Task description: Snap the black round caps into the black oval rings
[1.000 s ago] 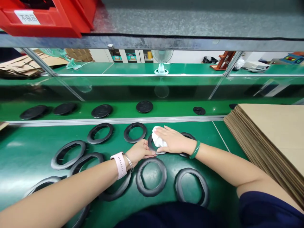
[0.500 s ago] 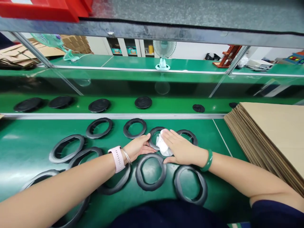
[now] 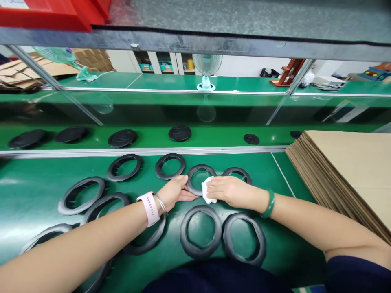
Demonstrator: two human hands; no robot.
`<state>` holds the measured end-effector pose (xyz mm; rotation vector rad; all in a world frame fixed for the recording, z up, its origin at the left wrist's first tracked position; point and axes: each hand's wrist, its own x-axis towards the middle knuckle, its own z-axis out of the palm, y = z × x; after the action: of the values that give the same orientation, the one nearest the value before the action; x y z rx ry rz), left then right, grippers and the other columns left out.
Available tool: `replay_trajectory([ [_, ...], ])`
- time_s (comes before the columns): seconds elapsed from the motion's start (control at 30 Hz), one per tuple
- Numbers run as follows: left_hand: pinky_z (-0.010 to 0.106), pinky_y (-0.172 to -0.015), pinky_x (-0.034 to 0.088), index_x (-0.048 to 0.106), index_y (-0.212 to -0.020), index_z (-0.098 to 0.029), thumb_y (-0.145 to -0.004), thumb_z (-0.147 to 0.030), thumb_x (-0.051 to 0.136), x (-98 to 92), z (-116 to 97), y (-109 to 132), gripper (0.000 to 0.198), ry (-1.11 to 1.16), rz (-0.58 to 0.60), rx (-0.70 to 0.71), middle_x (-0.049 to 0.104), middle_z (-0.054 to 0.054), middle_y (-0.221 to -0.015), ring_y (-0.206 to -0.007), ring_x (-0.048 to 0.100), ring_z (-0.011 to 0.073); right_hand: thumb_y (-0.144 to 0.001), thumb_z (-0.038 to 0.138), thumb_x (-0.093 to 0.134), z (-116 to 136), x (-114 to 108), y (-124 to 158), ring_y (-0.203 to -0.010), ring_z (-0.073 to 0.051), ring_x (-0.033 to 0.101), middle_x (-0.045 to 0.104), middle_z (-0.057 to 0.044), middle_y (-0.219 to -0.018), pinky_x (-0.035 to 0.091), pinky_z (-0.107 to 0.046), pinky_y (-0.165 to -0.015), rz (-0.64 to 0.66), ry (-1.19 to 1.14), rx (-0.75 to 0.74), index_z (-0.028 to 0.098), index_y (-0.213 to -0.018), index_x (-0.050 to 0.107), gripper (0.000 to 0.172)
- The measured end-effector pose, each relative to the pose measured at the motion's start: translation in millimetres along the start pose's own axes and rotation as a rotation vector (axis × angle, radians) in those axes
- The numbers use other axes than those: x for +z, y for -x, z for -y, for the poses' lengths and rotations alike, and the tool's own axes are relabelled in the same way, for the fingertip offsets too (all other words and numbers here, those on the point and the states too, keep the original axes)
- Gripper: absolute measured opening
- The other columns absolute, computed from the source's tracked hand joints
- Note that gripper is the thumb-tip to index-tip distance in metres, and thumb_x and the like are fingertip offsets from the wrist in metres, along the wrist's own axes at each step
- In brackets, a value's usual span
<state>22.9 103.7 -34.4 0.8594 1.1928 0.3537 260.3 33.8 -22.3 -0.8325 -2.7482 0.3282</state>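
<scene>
My left hand (image 3: 174, 191) pinches the left edge of a dark grey ring (image 3: 200, 167) that lies on the green table (image 3: 284, 228), thumb on top and fingers low beside it. Under the fingers of my right hand (image 3: 233, 192) is a bunched white cloth (image 3: 207, 191), pressed against the ring's right side. Closer to my body lie two similar rings, one in the middle (image 3: 184, 236) and one to its right (image 3: 262, 244). Another ring (image 3: 236, 170) sits just behind my right hand, which partly hides it.
Several more rings (image 3: 124, 178) are spread to the left, some behind my left forearm. Black discs (image 3: 179, 133) lie on the green strip past the metal rail (image 3: 146, 152). Flat cardboard sheets (image 3: 351, 162) are stacked at right. Overhead runs a metal shelf (image 3: 232, 42) with a red bin (image 3: 51, 16).
My right hand has drawn the cloth down along the ring's right side, its fingers now more curled. The front middle ring has shifted slightly right and nearer to me. The view has shifted a little.
</scene>
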Motion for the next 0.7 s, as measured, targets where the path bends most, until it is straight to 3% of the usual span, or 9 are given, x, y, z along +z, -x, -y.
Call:
replay_trajectory([
  [0.1, 0.033, -0.069, 0.062, 0.043, -0.089, -0.020, -0.101, -0.034, 0.043, 1.7, -1, 2, 0.019, -0.006, -0.013, 0.002, 0.055, -0.003, -0.068, -0.068, 0.076, 0.0238, -0.102, 0.011, 0.046, -15, -15, 2, -0.097, -0.024, 0.061, 0.068, -0.008, -0.102, 0.050, -0.037, -0.095, -0.128, 0.076, 0.207, 0.018, -0.112, 0.073, 0.029],
  [0.2, 0.033, -0.067, 0.062, 0.042, -0.090, -0.020, -0.101, -0.033, 0.042, 2.5, -1, 3, 0.017, -0.027, -0.025, 0.000, 0.050, -0.005, -0.067, -0.067, 0.077, 0.0246, -0.094, 0.005, 0.055, -35, -14, -15, -0.095, -0.027, 0.058, 0.066, -0.010, -0.098, 0.048, -0.037, -0.087, -0.281, 0.217, 0.478, 0.018, -0.108, 0.075, 0.027],
  [0.27, 0.032, -0.066, 0.061, 0.043, -0.089, -0.019, -0.101, -0.033, 0.041, 2.8, 0, 3, 0.019, -0.047, -0.023, 0.000, 0.050, -0.005, -0.067, -0.068, 0.077, 0.0248, -0.091, 0.002, 0.059, -44, -3, -34, -0.095, -0.028, 0.056, 0.064, -0.010, -0.094, 0.047, -0.037, -0.087, -0.272, 0.218, 0.526, 0.015, -0.099, 0.076, 0.023],
  [0.4, 0.032, -0.066, 0.061, 0.048, -0.091, -0.017, -0.101, -0.033, 0.040, 2.4, -1, 2, 0.020, -0.077, -0.004, -0.003, 0.058, 0.000, -0.067, -0.069, 0.076, 0.0245, -0.087, -0.001, 0.064, -42, 26, -75, -0.089, -0.024, 0.057, 0.065, -0.008, -0.088, 0.047, -0.033, -0.087, -0.172, 0.125, 0.411, 0.014, -0.088, 0.075, 0.019],
  [0.5, 0.031, -0.066, 0.061, 0.052, -0.096, -0.016, -0.099, -0.029, 0.044, 1.1, -1, 2, 0.015, -0.082, 0.005, 0.005, 0.062, 0.002, -0.067, -0.067, 0.075, 0.0219, -0.084, -0.003, 0.065, -29, 32, -88, -0.092, -0.022, 0.058, 0.068, -0.005, -0.090, 0.046, -0.031, -0.092, -0.137, 0.021, 0.294, 0.015, -0.086, 0.074, 0.021],
  [0.57, 0.029, -0.065, 0.060, 0.052, -0.092, -0.016, -0.098, -0.027, 0.044, 0.2, 0, 1, 0.015, -0.082, 0.004, 0.011, 0.066, 0.004, -0.070, -0.063, 0.074, 0.0196, -0.082, -0.006, 0.063, -23, 20, -82, -0.092, -0.021, 0.060, 0.068, -0.003, -0.091, 0.046, -0.030, -0.092, -0.087, -0.176, 0.171, 0.016, -0.085, 0.074, 0.024],
  [0.63, 0.029, -0.063, 0.060, 0.049, -0.087, -0.017, -0.099, -0.029, 0.041, -0.4, 3, 0, 0.019, -0.077, -0.004, 0.021, 0.066, 0.005, -0.069, -0.062, 0.073, 0.0188, -0.082, -0.007, 0.061, -22, -2, -67, -0.089, -0.019, 0.062, 0.069, -0.002, -0.092, 0.048, -0.027, -0.087, 0.080, -0.464, 0.025, 0.017, -0.087, 0.075, 0.029],
  [0.7, 0.030, -0.062, 0.061, 0.047, -0.085, -0.018, -0.100, -0.033, 0.040, -0.4, 5, -1, 0.023, -0.070, -0.002, 0.031, 0.065, 0.005, -0.067, -0.063, 0.074, 0.0200, -0.082, -0.007, 0.061, -27, -25, -51, -0.085, -0.017, 0.064, 0.069, -0.001, -0.091, 0.049, -0.023, -0.079, 0.196, -0.615, 0.009, 0.017, -0.091, 0.076, 0.030],
])
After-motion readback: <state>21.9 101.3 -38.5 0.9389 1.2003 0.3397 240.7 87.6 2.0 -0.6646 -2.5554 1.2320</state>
